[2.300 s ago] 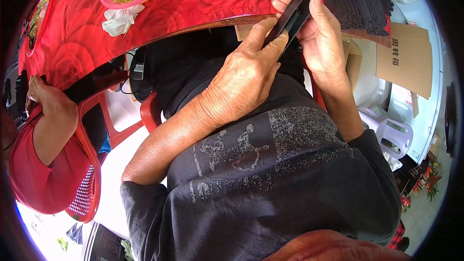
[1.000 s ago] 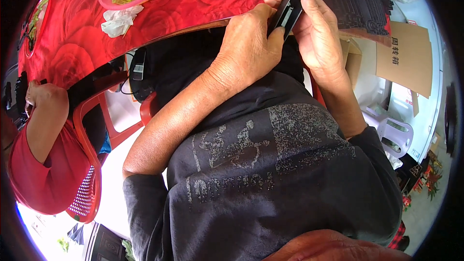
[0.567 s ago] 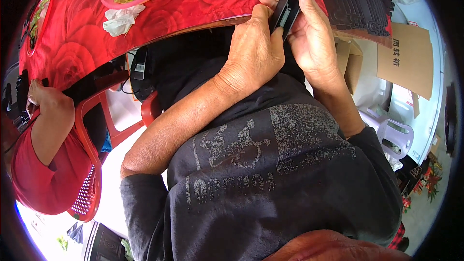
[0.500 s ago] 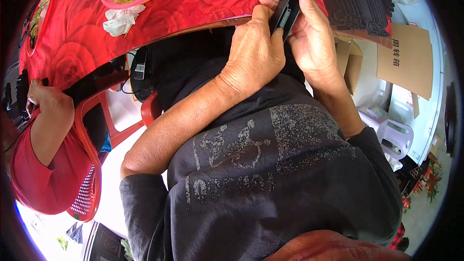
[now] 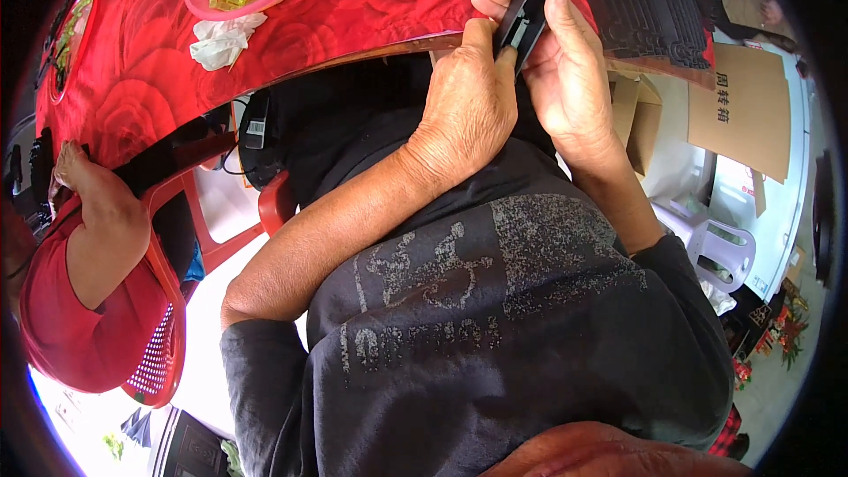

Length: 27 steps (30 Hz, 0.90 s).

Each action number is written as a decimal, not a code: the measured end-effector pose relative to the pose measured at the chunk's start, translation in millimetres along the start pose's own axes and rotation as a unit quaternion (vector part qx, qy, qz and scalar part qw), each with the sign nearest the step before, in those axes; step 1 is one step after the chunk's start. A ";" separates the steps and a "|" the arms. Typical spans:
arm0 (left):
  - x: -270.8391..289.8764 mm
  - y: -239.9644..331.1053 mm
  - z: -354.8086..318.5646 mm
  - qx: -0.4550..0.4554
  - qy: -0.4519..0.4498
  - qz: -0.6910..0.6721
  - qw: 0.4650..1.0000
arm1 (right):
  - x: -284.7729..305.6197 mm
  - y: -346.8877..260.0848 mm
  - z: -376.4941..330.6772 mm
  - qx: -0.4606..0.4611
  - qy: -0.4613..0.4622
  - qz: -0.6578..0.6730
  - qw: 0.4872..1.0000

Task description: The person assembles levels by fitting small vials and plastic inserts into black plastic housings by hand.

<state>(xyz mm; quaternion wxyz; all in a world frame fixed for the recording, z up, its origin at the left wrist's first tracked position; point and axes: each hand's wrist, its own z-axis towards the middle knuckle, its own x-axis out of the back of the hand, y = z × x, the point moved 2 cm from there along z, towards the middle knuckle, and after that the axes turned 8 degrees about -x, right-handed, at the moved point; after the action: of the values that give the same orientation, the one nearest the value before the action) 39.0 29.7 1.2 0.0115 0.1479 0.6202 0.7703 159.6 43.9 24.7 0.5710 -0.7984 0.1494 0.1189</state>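
Note:
Between my two hands is a long black plastic part (image 5: 533, 2), tilted, its upper end pointing away from me over the table edge. A pale strip shows in its slot near my left thumb. My left hand (image 5: 470, 97) is closed round the lower end, thumb and forefinger pressed against it. My right hand (image 5: 572, 79) is closed along the other side, its thumb up beside the part and fingers behind it. Just right of my hands lies a stack of similar black plastic parts (image 5: 645, 9) on the red flowered tablecloth (image 5: 353, 13).
A pink basket (image 5: 196, 2) of yellow translucent pieces stands left of my hands, with crumpled white tissue (image 5: 221, 40) before it. At far left sits a person in a red sleeve (image 5: 62, 318) on a red chair (image 5: 177, 344). Cardboard boxes (image 5: 746, 115) and a pale stool (image 5: 720, 252) are at right.
My hands and the black part have barely shifted. The neighbour's arm at the left has moved slightly right. At the far upper right, another person's arm has come into view.

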 end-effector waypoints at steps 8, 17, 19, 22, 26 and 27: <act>1.3 -0.1 5.1 0.023 0.012 -0.017 1.000 | 0.5 2.1 5.4 0.004 -0.002 -0.004 1.000; 4.0 -2.1 7.1 -0.025 0.054 0.033 0.998 | -0.3 0.8 9.3 -0.012 -0.023 0.035 0.999; 2.8 -2.6 7.8 -0.026 0.046 0.040 0.998 | 0.4 0.5 7.1 -0.017 0.001 0.017 1.000; -2.2 -5.6 9.1 -0.017 0.031 0.023 0.999 | 3.6 -0.8 8.9 -0.007 -0.010 0.028 1.000; -2.7 -5.3 11.9 0.005 0.032 0.024 0.999 | 0.7 2.4 6.3 0.004 -0.023 0.021 1.000; -2.9 -5.4 12.2 0.001 0.033 0.017 0.999 | -0.1 2.0 5.7 0.007 -0.022 0.020 1.000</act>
<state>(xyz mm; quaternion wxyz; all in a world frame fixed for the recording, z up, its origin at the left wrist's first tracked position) 43.9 42.0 -2.3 -0.0224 0.1325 0.6184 0.7743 158.7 48.6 21.1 0.5770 -0.7885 0.1537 0.1472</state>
